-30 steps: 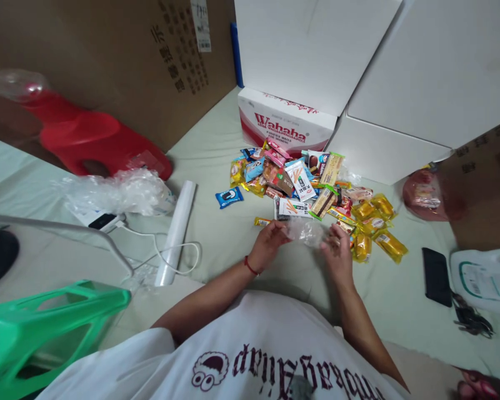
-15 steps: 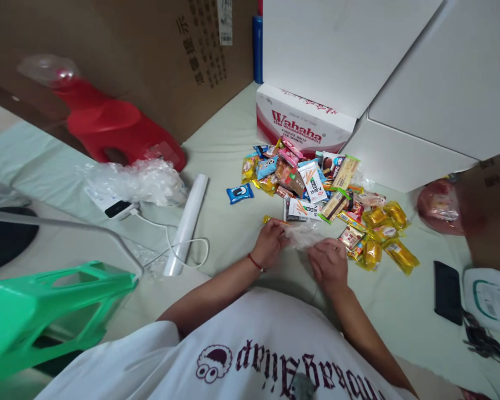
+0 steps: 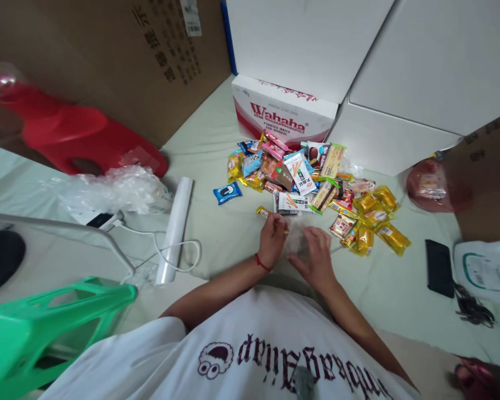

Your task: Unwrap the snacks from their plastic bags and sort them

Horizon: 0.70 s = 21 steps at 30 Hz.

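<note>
Just in front of my shirt, my left hand [image 3: 272, 242] pinches a crumpled clear plastic bag [image 3: 294, 235] by its left side. A narrow yellow-wrapped snack [image 3: 262, 211] shows past the left fingertips; I cannot tell whether it is held or lies on the sheet. My right hand [image 3: 316, 253] is at the bag's right side, thumb spread away from the fingers, which are beside or touching the plastic. Beyond both hands is a heap of wrapped snacks, with white stick-biscuit packets [image 3: 299, 173], yellow-wrapped cakes [image 3: 392, 238] and a separate blue packet [image 3: 227, 193].
A Wahaba carton [image 3: 281, 114] stands behind the heap. At left are a red jug [image 3: 79, 136], crumpled plastic [image 3: 120, 189], a white roll [image 3: 175, 230] with a cable, and a green stool [image 3: 58, 311]. A black phone [image 3: 439, 268] and keys [image 3: 475, 308] lie at right.
My right hand has let its pinch on the bag loosen, its thumb now apart from the fingers. The bag is bunched closer to my left hand. The whole view has shifted slightly.
</note>
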Motion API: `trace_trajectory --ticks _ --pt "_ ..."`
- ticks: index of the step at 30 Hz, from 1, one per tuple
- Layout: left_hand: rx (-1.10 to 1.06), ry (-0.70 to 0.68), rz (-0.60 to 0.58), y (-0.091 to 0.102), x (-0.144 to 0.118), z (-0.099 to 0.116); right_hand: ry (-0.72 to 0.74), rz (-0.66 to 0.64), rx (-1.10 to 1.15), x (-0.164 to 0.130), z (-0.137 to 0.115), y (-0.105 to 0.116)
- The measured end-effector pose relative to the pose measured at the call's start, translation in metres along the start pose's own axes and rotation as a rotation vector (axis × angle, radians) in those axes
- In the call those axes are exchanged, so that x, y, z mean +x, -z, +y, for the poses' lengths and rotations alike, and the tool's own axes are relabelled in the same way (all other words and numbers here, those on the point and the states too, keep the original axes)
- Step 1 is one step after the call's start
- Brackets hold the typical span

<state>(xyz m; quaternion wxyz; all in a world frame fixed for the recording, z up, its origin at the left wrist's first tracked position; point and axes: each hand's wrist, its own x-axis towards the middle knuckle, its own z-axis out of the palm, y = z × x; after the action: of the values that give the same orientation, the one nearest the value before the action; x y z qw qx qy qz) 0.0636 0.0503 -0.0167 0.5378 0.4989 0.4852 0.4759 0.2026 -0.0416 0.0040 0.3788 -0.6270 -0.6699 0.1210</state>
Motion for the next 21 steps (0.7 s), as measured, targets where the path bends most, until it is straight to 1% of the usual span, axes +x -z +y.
trace_trajectory --ticks 1,2,3,5,6,8,10,11,13,14,15,16,17,18,19,21 --pt "0.057 -0.034 0.010 0.001 -0.001 0.002 -0.001 -0.029 0.044 0.007 0.000 -0.002" --pt "0.107 -0.063 0.029 0.003 -0.001 0.003 -0.036 -0.039 0.107 0.013 0.000 -0.002" --pt "0.149 -0.087 0.050 0.007 0.001 0.004 -0.111 -0.039 0.187 0.018 0.002 0.001" --pt "0.199 -0.102 0.075 0.020 0.007 0.006 -0.334 -0.051 0.371 0.028 0.009 0.014" --pt "0.198 -0.087 0.056 0.028 0.010 0.008 -0.453 -0.082 0.469 0.032 0.014 0.024" --pt "0.133 -0.001 -0.072 0.043 0.017 0.013 -0.621 -0.182 0.639 0.043 0.028 0.047" --pt "0.023 0.122 -0.260 0.054 0.022 0.020 -0.692 -0.248 0.715 0.055 0.044 0.067" --pt "-0.022 0.179 -0.354 0.058 0.023 0.023 -0.703 -0.273 0.710 0.061 0.052 0.075" --pt "-0.045 0.246 -0.498 0.060 0.024 0.028 -0.673 -0.261 0.589 0.070 0.064 0.085" --pt "-0.020 0.251 -0.540 0.059 0.023 0.028 -0.632 -0.207 0.472 0.074 0.068 0.088" --pt "0.018 0.246 -0.553 0.056 0.021 0.028 -0.568 -0.121 0.330 0.076 0.068 0.090" --pt "0.058 0.235 -0.533 0.053 0.019 0.026 -0.481 -0.024 0.188 0.077 0.066 0.092" --pt "0.091 0.224 -0.489 0.049 0.016 0.023 -0.374 0.047 0.072 0.077 0.061 0.092" --pt "0.111 0.213 -0.437 0.045 0.013 0.020 -0.251 0.061 0.000 0.075 0.053 0.091" --pt "0.119 0.197 -0.396 0.041 0.010 0.017 -0.123 0.003 -0.025 0.073 0.045 0.088" --pt "0.119 0.138 -0.366 0.035 0.004 0.014 0.106 -0.235 0.001 0.069 0.026 0.080"
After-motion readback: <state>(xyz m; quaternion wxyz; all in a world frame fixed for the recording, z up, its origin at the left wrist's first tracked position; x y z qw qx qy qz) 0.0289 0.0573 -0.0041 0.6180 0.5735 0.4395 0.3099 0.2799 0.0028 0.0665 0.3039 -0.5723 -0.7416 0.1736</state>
